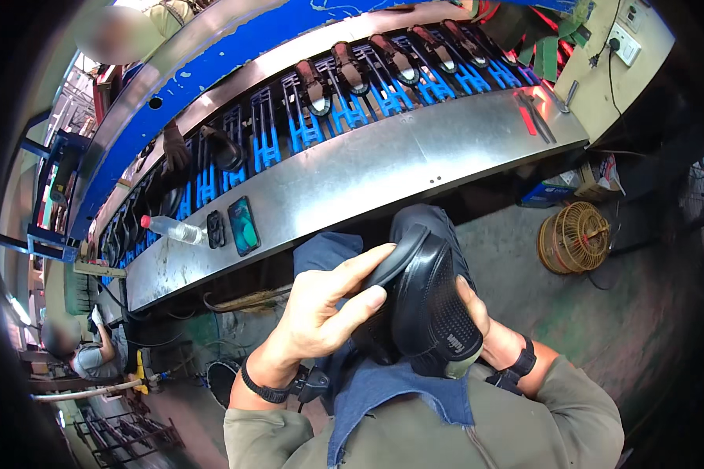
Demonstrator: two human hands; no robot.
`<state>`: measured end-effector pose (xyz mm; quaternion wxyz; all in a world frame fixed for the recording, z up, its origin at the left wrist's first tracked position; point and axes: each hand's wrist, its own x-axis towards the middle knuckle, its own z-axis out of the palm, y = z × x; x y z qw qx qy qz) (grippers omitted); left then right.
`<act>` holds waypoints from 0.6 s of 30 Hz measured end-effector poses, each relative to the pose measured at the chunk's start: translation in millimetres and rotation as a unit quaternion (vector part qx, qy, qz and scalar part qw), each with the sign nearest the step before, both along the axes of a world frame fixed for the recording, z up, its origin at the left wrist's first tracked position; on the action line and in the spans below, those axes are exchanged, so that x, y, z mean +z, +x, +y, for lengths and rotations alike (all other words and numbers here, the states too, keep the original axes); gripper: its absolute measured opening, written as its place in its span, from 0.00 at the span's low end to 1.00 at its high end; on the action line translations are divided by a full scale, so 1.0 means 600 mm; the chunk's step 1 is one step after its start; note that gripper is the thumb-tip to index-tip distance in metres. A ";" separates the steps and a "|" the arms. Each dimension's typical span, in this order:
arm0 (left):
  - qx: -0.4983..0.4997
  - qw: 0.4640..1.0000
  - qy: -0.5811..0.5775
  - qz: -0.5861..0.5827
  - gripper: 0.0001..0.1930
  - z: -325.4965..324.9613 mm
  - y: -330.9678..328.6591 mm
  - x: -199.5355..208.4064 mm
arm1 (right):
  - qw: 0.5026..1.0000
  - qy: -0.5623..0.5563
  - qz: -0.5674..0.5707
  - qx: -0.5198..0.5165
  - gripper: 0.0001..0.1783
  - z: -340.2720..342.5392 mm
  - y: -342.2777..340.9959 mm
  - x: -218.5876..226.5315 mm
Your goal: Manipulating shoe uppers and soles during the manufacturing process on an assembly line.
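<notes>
Over my lap, my left hand [332, 309] is closed, thumb and fingers pinching a curved black shoe sole [403, 254]. The sole lies along the left side of a black shoe [432, 301] with a perforated upper, tilted up between my hands. My right hand [477, 316] grips that shoe from its right side, its fingers partly hidden behind it. Pale material shows at the shoe's lower end. A second dark, shiny piece [374, 334] is partly visible below the sole; I cannot tell whether it belongs to the same shoe.
Across the metal bench [352, 184] lie a phone [243, 225], a small black object [215, 230], a red-capped bottle [172, 228] and hand tools [535, 117]. Behind it, blue racks [305, 133] carry several shoes [350, 69]. A wicker basket [575, 238] stands on the floor. Other people appear at left.
</notes>
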<state>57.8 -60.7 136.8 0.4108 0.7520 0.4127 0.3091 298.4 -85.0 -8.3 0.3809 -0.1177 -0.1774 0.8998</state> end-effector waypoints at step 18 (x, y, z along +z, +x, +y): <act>0.218 0.946 -0.096 -0.218 0.47 -0.079 0.084 -0.045 | 0.997 0.016 -0.062 -0.049 0.39 0.024 -0.019 0.069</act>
